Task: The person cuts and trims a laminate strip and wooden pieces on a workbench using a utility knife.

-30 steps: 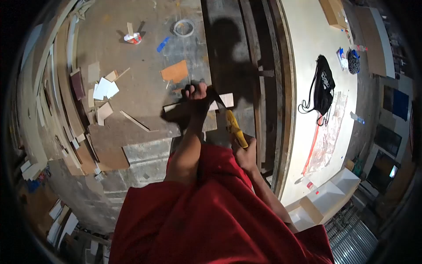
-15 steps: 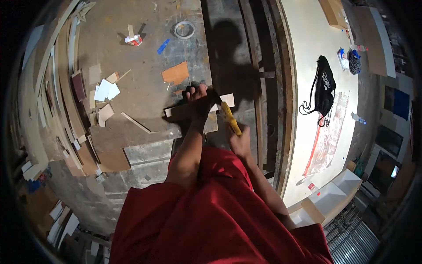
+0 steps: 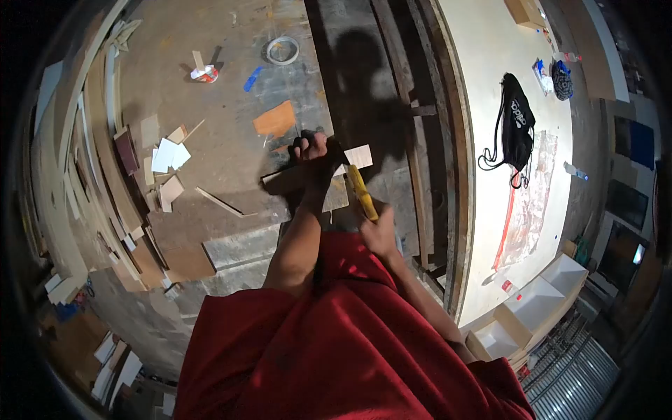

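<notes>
A pale wooden strip [image 3: 359,155] lies across the edge of the worktable, its right end jutting past the edge. My left hand [image 3: 313,150] presses and grips it from above, fingertips curled over its far side; the palm is in dark shadow. My right hand [image 3: 379,229] is closed round the near end of a yellow hand saw [image 3: 362,192], which points away from me and meets the strip just right of my left hand. Its blade is mostly hidden in shadow.
On the worktable [image 3: 231,150] lie an orange-brown scrap [image 3: 275,119], a tape roll [image 3: 282,51], a small red-white tub [image 3: 204,73] and wood offcuts [image 3: 170,155]. Long boards [image 3: 105,133] line the left. A black drawstring bag [image 3: 516,129] rests on the white panel [image 3: 483,210] at right.
My right hand has drawn the saw back slightly toward my body. My left hand stays on the strip. The whole view has shifted a little.
</notes>
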The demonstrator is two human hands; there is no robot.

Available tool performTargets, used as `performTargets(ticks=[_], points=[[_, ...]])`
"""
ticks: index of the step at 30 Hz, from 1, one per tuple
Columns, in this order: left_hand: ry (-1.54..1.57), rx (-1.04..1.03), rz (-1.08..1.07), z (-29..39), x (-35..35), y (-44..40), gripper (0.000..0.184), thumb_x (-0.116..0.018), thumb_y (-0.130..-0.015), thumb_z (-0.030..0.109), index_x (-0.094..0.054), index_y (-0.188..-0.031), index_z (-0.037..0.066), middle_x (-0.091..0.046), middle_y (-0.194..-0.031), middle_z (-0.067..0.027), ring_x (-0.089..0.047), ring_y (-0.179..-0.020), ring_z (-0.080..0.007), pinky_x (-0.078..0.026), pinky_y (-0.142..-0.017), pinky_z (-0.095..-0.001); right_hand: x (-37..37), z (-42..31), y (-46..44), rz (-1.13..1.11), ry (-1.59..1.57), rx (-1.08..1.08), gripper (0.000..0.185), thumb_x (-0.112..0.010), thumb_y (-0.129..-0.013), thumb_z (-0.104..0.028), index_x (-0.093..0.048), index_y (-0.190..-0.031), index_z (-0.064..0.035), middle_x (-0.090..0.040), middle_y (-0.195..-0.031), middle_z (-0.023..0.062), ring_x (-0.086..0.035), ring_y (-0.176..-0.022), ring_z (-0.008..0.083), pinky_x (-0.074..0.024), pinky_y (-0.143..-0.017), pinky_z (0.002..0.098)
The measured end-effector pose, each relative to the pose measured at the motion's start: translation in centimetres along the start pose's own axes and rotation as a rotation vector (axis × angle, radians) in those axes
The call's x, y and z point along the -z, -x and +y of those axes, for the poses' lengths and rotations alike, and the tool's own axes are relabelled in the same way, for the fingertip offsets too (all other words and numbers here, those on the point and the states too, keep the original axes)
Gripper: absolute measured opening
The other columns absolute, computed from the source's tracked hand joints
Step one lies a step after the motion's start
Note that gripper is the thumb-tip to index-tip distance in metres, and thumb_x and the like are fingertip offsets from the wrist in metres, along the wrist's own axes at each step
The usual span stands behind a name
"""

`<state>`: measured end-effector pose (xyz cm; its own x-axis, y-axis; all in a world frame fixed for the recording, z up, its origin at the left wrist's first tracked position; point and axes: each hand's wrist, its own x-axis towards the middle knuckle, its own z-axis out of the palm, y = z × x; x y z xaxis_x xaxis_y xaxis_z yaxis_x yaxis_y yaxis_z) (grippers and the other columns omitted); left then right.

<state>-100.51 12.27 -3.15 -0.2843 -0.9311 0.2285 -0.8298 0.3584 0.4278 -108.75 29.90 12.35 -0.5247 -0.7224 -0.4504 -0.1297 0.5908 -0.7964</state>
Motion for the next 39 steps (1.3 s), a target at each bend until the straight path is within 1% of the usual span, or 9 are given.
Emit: performTargets(ticks=[3, 14, 16, 19, 23, 26, 30, 33, 39], points=[[-0.054, 0.005, 0.018, -0.9, -1.4, -0.6, 0.021, -0.067, -0.091, 0.031, -0.055, -0.096, 0.016, -0.065, -0.082, -0.0051, -0.061, -0.094, -0.0275, -0.042, -0.081, -0.0459, 4.2, -7.0, 2.7, -0.142, -0.034, -0.022, 0.022, -0.063, -0.095, -0.008, -0.067, -0.106, 0.0100, -0.067, -0.084, 0.0057, -0.058, -0.078, 0.0102, -0.0495, -0.070, 0.0312], [-0.215, -0.054, 0.175, -1.4, -2.7, -0.5, 0.018, -0.063, -0.092, 0.029, -0.056, -0.099, 0.014, -0.066, -0.084, -0.0063, -0.062, -0.096, -0.0306, -0.042, -0.085, -0.0486, 3.6, -6.7, 2.8, -0.133, -0.021, -0.077, 0.014, -0.063, -0.090, -0.003, -0.069, -0.097, 0.0072, -0.066, -0.080, 0.0083, -0.059, -0.078, 0.0141, -0.0513, -0.073, 0.0343], [0.058, 0.008, -0.084, -0.2, 0.8, -0.5, 0.020, -0.063, -0.092, 0.031, -0.057, -0.102, 0.014, -0.066, -0.085, -0.0058, -0.061, -0.095, -0.0314, -0.043, -0.086, -0.0488, 4.4, -6.8, 4.1, -0.126, -0.036, -0.135, 0.014, -0.064, -0.091, -0.004, -0.069, -0.098, 0.0070, -0.066, -0.081, 0.0081, -0.060, -0.079, 0.0140, -0.0512, -0.073, 0.0341], [-0.026, -0.013, -0.011, -0.3, -1.0, -0.2, 0.022, -0.064, -0.091, 0.032, -0.058, -0.104, 0.016, -0.068, -0.088, -0.0050, -0.061, -0.099, -0.0306, -0.042, -0.087, -0.0477, 3.1, -6.3, 1.4, -0.073, -0.081, -0.086, 0.013, -0.064, -0.093, -0.005, -0.069, -0.095, 0.0068, -0.063, -0.077, 0.0086, -0.059, -0.076, 0.0140, -0.0506, -0.070, 0.0348], [0.018, -0.018, 0.049, -1.6, -3.7, 1.1, 0.019, -0.063, -0.093, 0.032, -0.053, -0.094, 0.016, -0.067, -0.092, -0.0040, -0.060, -0.096, -0.0303, -0.042, -0.084, -0.0457, 2.7, -6.3, 1.2, -0.115, -0.015, -0.179, 0.035, -0.065, -0.097, -0.012, -0.059, -0.122, 0.0117, -0.068, -0.114, 0.0206, -0.063, -0.108, 0.0182, -0.0505, -0.091, 0.0333], [-0.149, -0.019, 0.036, -2.4, -5.3, 1.1, 0.011, -0.065, -0.095, 0.025, -0.060, -0.101, 0.017, -0.068, -0.077, -0.0049, -0.061, -0.101, -0.0265, -0.042, -0.087, -0.0464, 5.1, -6.8, 4.5, -0.254, -0.009, -0.259, 0.031, -0.067, -0.097, -0.012, -0.063, -0.118, 0.0102, -0.070, -0.104, 0.0152, -0.065, -0.101, 0.0183, -0.0519, -0.088, 0.0348], [-0.020, 0.070, -0.153, -0.4, -1.4, 0.1, 0.024, -0.065, -0.092, 0.033, -0.059, -0.105, 0.014, -0.066, -0.091, -0.0114, -0.058, -0.106, -0.0306, -0.040, -0.091, -0.0472, 4.1, -4.5, 2.7, -0.165, -0.083, -0.283, 0.026, -0.066, -0.097, -0.012, -0.067, -0.112, 0.0093, -0.071, -0.092, 0.0131, -0.065, -0.089, 0.0177, -0.0528, -0.081, 0.0357], [0.029, 0.120, -0.217, 1.2, 1.1, -0.3, 0.027, -0.063, -0.091, 0.034, -0.058, -0.108, 0.013, -0.065, -0.099, -0.0133, -0.057, -0.108, -0.0322, -0.039, -0.093, -0.0479, 2.0, -4.0, 2.2, 0.114, -0.141, 0.075, 0.013, -0.065, -0.094, -0.009, -0.065, -0.095, 0.0046, -0.059, -0.073, 0.0058, -0.054, -0.070, 0.0119, -0.0477, -0.065, 0.0350], [0.066, 0.021, 0.042, 0.7, 0.6, 1.1, 0.010, -0.060, -0.095, 0.018, -0.060, -0.101, 0.010, -0.065, -0.090, -0.0124, -0.060, -0.089, -0.0354, -0.043, -0.082, -0.0483, 4.3, -5.4, 5.6, -0.101, -0.277, -0.121, 0.010, -0.062, -0.096, -0.008, -0.065, -0.097, 0.0010, -0.061, -0.077, 0.0014, -0.052, -0.071, 0.0077, -0.0459, -0.063, 0.0294]])
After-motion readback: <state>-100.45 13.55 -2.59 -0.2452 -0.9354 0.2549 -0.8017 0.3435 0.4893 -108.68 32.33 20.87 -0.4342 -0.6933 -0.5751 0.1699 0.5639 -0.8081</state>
